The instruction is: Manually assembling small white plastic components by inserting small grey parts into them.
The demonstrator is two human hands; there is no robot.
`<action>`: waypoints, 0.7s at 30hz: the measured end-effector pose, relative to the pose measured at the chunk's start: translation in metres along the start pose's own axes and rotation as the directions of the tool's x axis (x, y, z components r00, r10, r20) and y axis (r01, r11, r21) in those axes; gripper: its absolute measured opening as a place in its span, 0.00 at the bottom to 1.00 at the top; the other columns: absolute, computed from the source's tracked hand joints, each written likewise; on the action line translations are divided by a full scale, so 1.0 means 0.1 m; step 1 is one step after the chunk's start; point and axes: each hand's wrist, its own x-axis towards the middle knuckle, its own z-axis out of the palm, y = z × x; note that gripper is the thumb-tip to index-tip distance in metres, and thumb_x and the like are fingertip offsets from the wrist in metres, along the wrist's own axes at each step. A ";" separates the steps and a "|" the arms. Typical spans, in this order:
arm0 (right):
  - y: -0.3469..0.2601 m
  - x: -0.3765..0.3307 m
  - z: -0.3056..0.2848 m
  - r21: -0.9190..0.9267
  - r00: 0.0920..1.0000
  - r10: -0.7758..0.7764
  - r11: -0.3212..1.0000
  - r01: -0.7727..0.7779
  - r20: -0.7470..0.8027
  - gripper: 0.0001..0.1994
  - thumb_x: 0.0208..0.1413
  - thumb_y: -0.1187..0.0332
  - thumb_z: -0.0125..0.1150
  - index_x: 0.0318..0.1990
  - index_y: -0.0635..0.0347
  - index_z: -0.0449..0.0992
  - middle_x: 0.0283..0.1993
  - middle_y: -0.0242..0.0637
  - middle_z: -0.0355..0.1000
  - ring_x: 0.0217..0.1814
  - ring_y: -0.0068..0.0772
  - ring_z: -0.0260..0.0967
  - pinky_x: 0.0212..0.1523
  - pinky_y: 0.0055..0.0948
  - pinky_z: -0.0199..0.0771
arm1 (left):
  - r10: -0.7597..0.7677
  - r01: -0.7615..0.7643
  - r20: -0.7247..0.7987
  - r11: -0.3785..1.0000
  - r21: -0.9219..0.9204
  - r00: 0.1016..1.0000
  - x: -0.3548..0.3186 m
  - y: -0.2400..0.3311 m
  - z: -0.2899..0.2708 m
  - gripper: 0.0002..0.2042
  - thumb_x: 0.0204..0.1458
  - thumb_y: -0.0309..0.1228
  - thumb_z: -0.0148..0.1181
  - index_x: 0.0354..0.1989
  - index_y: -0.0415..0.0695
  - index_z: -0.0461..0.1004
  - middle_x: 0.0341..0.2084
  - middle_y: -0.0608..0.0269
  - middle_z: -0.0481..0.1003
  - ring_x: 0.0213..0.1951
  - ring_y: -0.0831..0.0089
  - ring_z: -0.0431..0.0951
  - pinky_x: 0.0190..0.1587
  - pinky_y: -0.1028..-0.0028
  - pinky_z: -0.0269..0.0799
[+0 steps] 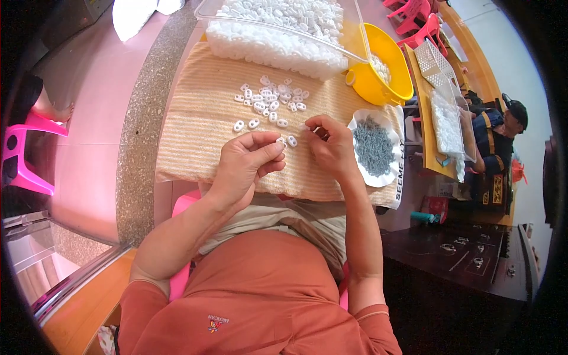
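Observation:
My left hand (248,161) is closed in a pinch on a small white plastic piece (281,140) just above the striped cloth. To its right, my right hand (329,145) has its fingers curled together, with a bit of white (303,126) showing at the fingertips; its kind is too small to make out. Between the hands lies a white two-holed oval piece (291,141). A loose pile of similar white pieces (269,97) spreads beyond them. Close by my right hand stands a white scalloped dish (378,179) full of tiny dark grey parts (374,145).
A clear plastic bin (355,29) heaped with white pieces stands at the table's far side. Beside it a yellow basin (399,83) holds more. The striped cloth (189,130) covers the table. At right, another person (494,130) sits by a second bin (467,127). A pink stool (26,154) stands left.

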 end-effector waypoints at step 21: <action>-0.23 -0.39 0.08 0.653 0.980 0.179 0.733 -0.192 0.088 0.07 0.51 0.79 0.64 0.37 0.66 0.73 0.36 0.34 0.73 0.32 0.17 0.70 0.32 0.17 0.75 | 0.057 -0.057 0.002 0.997 -0.042 0.998 -0.02 -0.05 0.03 0.07 0.54 0.22 0.57 0.42 0.38 0.73 0.33 0.63 0.75 0.34 0.76 0.77 0.39 0.77 0.77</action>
